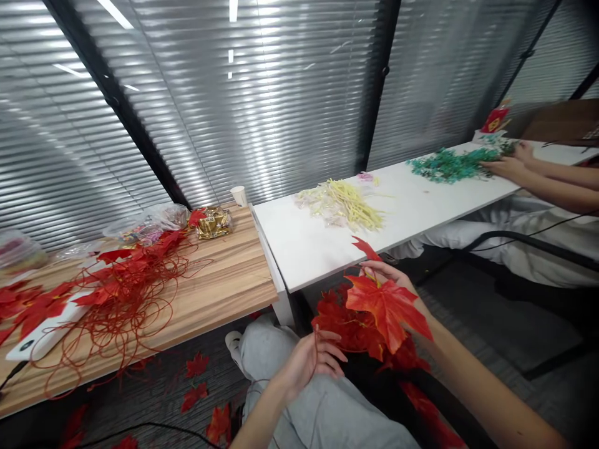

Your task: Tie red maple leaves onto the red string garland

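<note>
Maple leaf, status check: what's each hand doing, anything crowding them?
Right hand holds red maple leaf up. Left hand pinches thin red string. Leaf pile sits right behind.

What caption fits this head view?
Right hand holds a red maple leaf, left hand pinches red string beside wooden table.

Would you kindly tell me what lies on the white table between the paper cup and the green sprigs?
In the head view, a pile of pale yellow strands lies between the paper cup and the green sprigs.
</note>
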Motion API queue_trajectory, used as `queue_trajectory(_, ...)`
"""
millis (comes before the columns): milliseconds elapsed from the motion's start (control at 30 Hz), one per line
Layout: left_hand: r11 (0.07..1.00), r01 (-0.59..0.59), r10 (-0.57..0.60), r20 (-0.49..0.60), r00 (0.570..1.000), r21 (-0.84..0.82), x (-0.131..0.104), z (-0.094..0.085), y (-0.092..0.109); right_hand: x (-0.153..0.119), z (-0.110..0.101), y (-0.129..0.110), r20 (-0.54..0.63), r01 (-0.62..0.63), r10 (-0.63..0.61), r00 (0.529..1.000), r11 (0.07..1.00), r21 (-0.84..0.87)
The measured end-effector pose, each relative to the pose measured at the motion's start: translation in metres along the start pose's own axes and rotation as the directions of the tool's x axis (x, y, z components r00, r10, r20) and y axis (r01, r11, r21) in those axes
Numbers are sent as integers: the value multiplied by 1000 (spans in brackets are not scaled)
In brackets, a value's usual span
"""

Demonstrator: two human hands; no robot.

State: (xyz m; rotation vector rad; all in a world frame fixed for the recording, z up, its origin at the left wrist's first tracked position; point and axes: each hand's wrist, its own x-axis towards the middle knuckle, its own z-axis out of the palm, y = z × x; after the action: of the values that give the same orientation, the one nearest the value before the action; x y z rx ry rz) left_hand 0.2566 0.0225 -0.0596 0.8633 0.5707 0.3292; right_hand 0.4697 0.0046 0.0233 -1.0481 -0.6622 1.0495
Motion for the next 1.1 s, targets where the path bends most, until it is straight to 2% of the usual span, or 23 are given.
queue_trajectory(100,999,-1,5,132,991,-32,-24,-7,19,-2,3,13,16,-17,17,1000,1000,4)
queue_trajectory(233,998,-55,60,119,991,-44,-61,-19,42,3,2,30,15,49,-48,999,997,-53)
queue_trajectory(300,998,-49,44,135,990,33,-77,-21,52,5,4,35,11,81,-80,997,992,-96)
queue_trajectory(367,991,43,-67,182,981,130,-86,-21,57,3,11,38,35,98,-94,995,986,-137)
queue_trajectory(467,941,233,-292,240,926,247,-82,-18,47,-6,29,38,116,117,-100,988,982,-151)
queue_trajectory(533,892,230,-339,237,911,389,-71,-15,33,-13,41,37,163,123,-100,982,983,-138)
queue_trajectory(600,808,131,-276,172,946,575,-58,-11,20,-20,50,34,188,123,-96,977,983,-136)
queue_trajectory(667,770,82,-233,159,960,632,-47,-4,13,-26,56,30,198,128,-98,975,981,-146)
queue_trajectory(767,860,25,-120,153,981,510,-40,7,16,-33,60,24,203,127,-96,974,981,-146)
queue_trajectory(867,936,-65,76,-19,997,347,-39,11,27,-37,61,21,198,107,-73,977,980,-169)
queue_trajectory(967,967,-76,101,-91,991,242,-43,4,36,-38,60,23,184,105,-67,981,973,-204)
queue_trajectory(1100,960,-78,129,-177,976,267,-59,-10,45,-37,59,32,182,114,-76,980,972,-208)
